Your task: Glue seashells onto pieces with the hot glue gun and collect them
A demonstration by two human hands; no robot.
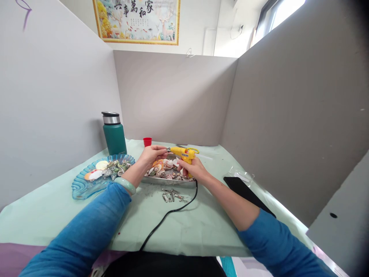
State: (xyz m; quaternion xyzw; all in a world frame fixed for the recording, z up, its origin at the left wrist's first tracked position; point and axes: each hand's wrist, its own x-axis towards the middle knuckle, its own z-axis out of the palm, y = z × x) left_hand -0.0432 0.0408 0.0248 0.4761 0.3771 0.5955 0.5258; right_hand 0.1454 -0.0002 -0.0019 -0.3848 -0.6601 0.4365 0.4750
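Observation:
My right hand (191,168) is wrapped round the grip of a yellow hot glue gun (184,154), its nozzle pointing left. Close by that nozzle, the fingertips of my left hand (155,152) are pinched together on something too small to make out. Both hands are above a metal tray (170,181) of seashells (165,165), which my hands and the gun partly cover. In front of the tray lie several small silver metal clips (172,195). The gun's black cord (170,211) runs past them to the table's front edge.
A blue scalloped glass dish (83,188) holding shells stands at left, with a green bottle (113,134) behind it. A red cup (147,142) stands at the back. At right lie a black flat object (248,194) and clear plastic (243,175). Grey panels (175,96) enclose the table.

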